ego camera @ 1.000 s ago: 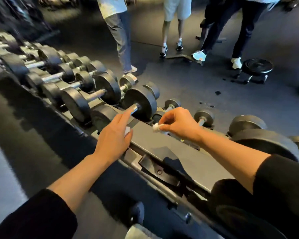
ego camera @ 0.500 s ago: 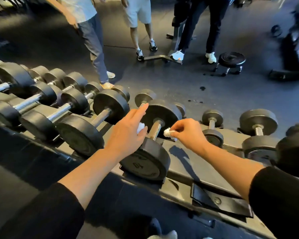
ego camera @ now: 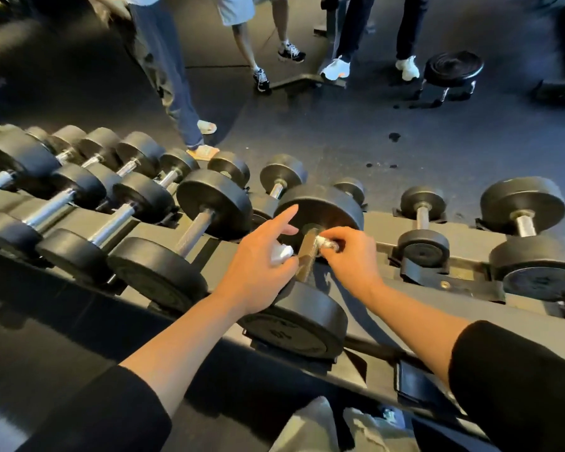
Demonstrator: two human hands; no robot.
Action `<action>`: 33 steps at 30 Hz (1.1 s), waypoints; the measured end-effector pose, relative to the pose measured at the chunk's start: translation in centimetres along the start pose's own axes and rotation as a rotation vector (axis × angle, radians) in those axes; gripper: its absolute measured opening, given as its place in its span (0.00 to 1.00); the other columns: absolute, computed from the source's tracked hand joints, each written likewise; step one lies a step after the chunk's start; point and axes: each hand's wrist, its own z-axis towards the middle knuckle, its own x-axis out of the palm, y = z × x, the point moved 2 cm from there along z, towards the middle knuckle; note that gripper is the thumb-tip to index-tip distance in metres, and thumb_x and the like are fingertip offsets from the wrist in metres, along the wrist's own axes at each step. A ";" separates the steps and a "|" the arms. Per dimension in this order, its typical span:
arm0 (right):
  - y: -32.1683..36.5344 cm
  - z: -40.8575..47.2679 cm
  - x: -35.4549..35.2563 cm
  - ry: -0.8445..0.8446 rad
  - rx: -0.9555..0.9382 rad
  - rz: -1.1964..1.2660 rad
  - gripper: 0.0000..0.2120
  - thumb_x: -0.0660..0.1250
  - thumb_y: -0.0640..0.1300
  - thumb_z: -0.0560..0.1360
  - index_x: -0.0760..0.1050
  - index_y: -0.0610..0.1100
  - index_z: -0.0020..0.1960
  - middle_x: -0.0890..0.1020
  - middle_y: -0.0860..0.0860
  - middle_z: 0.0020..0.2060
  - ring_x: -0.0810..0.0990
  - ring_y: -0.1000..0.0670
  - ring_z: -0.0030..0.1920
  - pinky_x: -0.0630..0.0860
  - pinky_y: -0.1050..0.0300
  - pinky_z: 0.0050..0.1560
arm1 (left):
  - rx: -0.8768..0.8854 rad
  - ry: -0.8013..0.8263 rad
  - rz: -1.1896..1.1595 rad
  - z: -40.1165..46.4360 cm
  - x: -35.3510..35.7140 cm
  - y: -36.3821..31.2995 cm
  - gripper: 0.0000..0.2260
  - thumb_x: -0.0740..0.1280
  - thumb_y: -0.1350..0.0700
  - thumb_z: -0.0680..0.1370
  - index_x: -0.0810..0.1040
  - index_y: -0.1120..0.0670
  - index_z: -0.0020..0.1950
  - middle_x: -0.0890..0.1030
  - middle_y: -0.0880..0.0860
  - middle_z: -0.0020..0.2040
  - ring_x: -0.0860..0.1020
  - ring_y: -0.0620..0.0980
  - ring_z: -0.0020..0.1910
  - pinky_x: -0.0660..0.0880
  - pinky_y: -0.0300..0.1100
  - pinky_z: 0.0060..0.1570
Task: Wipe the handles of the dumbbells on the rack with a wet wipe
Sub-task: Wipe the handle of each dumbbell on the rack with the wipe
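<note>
Both hands reached one dumbbell handle point(ego camera: 309, 247), wiping.

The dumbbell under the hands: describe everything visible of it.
The dumbbell lies on the rack, its axis running away from the camera. It has two thick round black heads, rubber by the look, and a knurled metal handle that glints golden in the light. The near head faces the camera, with faint raised markings that cannot be read. The right hand presses a white wipe against the handle's right side; the left hand, holding another white wad, rests by its left side.
</note>
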 end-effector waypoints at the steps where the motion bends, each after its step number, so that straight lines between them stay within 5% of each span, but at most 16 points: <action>1: -0.1 0.0 0.0 -0.005 0.008 0.022 0.08 0.68 0.38 0.74 0.82 0.46 0.51 0.82 0.53 0.44 0.78 0.57 0.46 0.71 0.71 0.46 | -0.016 0.000 0.004 0.0 0.0 0.1 0.28 0.66 0.56 0.78 0.60 0.42 0.74 0.73 0.42 0.64 0.70 0.44 0.63 0.66 0.50 0.69; 8: -1.1 -1.0 0.1 0.162 0.024 0.120 0.07 0.71 0.37 0.72 0.82 0.48 0.46 0.82 0.55 0.42 0.79 0.58 0.44 0.76 0.64 0.49 | -0.089 0.007 0.034 0.0 0.0 0.5 0.26 0.65 0.56 0.77 0.63 0.44 0.74 0.74 0.38 0.60 0.71 0.41 0.61 0.66 0.46 0.66; 15: -1.2 -4.2 -0.1 0.440 -0.045 0.336 0.10 0.73 0.38 0.70 0.80 0.54 0.41 0.81 0.59 0.39 0.80 0.62 0.42 0.76 0.67 0.44 | -0.152 -0.002 0.093 -0.2 0.0 0.3 0.26 0.64 0.60 0.77 0.64 0.46 0.73 0.75 0.41 0.59 0.70 0.39 0.62 0.64 0.40 0.64; 21: -0.8 -1.6 -1.7 0.022 -0.043 0.348 0.08 0.71 0.39 0.72 0.82 0.46 0.50 0.82 0.56 0.47 0.78 0.61 0.47 0.73 0.73 0.49 | -0.204 -0.010 0.091 -0.6 0.3 -0.2 0.26 0.60 0.52 0.75 0.64 0.46 0.74 0.75 0.41 0.59 0.70 0.40 0.63 0.64 0.45 0.67; 25: -0.2 0.0 -0.8 0.130 -0.112 0.270 0.08 0.68 0.38 0.74 0.82 0.43 0.52 0.82 0.51 0.53 0.77 0.58 0.53 0.73 0.62 0.60 | -0.239 -0.040 0.115 -0.7 0.4 -0.5 0.24 0.62 0.59 0.78 0.64 0.47 0.74 0.75 0.43 0.60 0.69 0.42 0.63 0.63 0.47 0.68; 28: -0.3 -0.5 0.0 0.170 -0.139 0.253 0.08 0.71 0.37 0.72 0.83 0.44 0.50 0.83 0.51 0.51 0.79 0.54 0.53 0.76 0.54 0.59 | -0.253 -0.045 0.119 -0.7 0.4 -0.6 0.24 0.62 0.56 0.78 0.63 0.47 0.74 0.74 0.43 0.60 0.69 0.42 0.64 0.63 0.46 0.68; 33: -0.3 -2.9 -0.1 0.370 -0.167 0.299 0.08 0.72 0.35 0.70 0.84 0.46 0.45 0.82 0.57 0.45 0.79 0.59 0.51 0.76 0.59 0.58 | -0.264 -0.041 0.121 -0.7 0.3 -0.6 0.27 0.61 0.52 0.74 0.63 0.46 0.74 0.74 0.42 0.59 0.69 0.43 0.64 0.64 0.49 0.69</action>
